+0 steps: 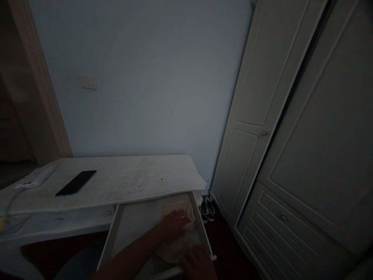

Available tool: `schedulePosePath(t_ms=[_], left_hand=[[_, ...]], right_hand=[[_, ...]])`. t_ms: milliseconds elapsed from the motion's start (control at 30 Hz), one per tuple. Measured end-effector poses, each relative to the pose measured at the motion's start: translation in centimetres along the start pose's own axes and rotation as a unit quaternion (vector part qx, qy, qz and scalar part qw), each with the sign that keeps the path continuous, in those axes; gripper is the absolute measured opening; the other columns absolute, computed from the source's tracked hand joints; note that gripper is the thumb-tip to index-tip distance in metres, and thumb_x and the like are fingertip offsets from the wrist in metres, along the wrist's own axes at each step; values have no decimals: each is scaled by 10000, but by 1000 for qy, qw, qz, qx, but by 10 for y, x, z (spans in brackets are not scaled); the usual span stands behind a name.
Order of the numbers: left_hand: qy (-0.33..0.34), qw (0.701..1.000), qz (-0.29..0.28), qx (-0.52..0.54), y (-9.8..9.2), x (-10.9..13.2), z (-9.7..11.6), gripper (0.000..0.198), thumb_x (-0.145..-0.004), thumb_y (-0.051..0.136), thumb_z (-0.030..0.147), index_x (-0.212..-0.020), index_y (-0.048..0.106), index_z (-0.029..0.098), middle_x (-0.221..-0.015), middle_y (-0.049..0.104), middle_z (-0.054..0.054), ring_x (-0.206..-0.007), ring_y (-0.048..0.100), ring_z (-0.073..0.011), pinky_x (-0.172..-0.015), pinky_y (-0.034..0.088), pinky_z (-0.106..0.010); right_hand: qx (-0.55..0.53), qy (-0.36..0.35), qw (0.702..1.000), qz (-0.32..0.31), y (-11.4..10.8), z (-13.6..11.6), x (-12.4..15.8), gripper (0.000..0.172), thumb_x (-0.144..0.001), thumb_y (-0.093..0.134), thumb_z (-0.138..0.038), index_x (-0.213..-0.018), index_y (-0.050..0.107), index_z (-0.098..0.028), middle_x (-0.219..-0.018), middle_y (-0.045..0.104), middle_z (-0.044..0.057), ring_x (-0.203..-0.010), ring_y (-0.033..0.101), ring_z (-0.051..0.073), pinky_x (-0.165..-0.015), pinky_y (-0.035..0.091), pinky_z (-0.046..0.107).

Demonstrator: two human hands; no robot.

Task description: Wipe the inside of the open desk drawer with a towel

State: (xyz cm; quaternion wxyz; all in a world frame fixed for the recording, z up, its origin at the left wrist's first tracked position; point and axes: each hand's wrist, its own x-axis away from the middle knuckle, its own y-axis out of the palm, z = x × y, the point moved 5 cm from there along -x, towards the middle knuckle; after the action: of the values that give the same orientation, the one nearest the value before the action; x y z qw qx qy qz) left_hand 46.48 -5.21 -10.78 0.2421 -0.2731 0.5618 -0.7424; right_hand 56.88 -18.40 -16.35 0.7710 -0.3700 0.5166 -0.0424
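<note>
A white drawer (136, 217) is pulled out from under the white desk. Inside it, toward the right side, lies a beige folded cloth (173, 251) with a bunched part at its far right corner. My left hand (175, 224) reaches in over the cloth, its fingers curled on the bunched part. Nearer to me, my right hand (196, 261) rests by the cloth's near right edge, close to the drawer front, with bent fingers somewhat apart. Dim light blurs the fingertips of both hands.
On the white desktop (128, 177) lie a black phone (77, 182) and a white power strip (36, 178) with a cable. Shoes (207, 209) stand on the dark red floor beside the desk. A white wardrobe (247, 147) rises at the right.
</note>
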Motion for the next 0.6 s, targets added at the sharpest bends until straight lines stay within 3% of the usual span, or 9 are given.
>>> schedulePosePath(t_ms=[67,167,233,333,433,600], left_hand=[[10,999,-34,3,4,28,-14,641,-859,743,377,-1478,576,406,-1581,559,-59,-1380,599,-320,-1127,506,-472],[-9,997,-82,-7,6,77,-52,716,-747,820,329,-1426,608,410,-1518,604,-47,-1326,642,-309,-1101,527,-448],[-45,993,-106,-30,6,110,-79,705,-677,845,256,-1349,666,372,-1452,644,-77,-1264,674,-347,-1049,558,-488],[-121,985,-94,-82,6,147,-106,731,-646,807,134,-1342,677,316,-1485,607,-157,-1299,633,-440,-1035,538,-603],[-177,976,-49,-118,8,157,-110,683,-777,701,107,-1421,631,324,-1532,559,-193,-1310,616,-451,-1019,522,-634],[-226,962,34,-149,-8,131,-117,528,-942,537,118,-1412,652,329,-1461,587,-215,-1265,623,-443,-960,543,-607]], right_hand=[[-1,2,1000,-27,-2,0,-2,104,-948,722,-354,-971,646,-286,-842,642,-12,-823,552,212,-919,411,365],[-23,12,995,-101,-8,-1,-6,151,-948,746,-369,-1039,654,-290,-926,678,-15,-878,573,209,-952,403,365],[-39,24,988,-147,-14,-2,-10,179,-935,770,-353,-1051,654,-284,-967,684,-15,-899,578,208,-970,394,371],[-63,43,979,-188,-22,-2,-16,187,-929,777,-319,-1064,655,-275,-1012,682,-4,-942,588,215,-1007,378,385],[-83,59,973,-206,-26,-2,-19,172,-938,758,-292,-1078,660,-277,-1030,684,-6,-972,591,217,-1031,362,386],[-100,66,974,-194,-25,-1,-17,186,-926,757,-286,-1087,664,-289,-1064,698,-7,-997,594,225,-1035,352,390]])
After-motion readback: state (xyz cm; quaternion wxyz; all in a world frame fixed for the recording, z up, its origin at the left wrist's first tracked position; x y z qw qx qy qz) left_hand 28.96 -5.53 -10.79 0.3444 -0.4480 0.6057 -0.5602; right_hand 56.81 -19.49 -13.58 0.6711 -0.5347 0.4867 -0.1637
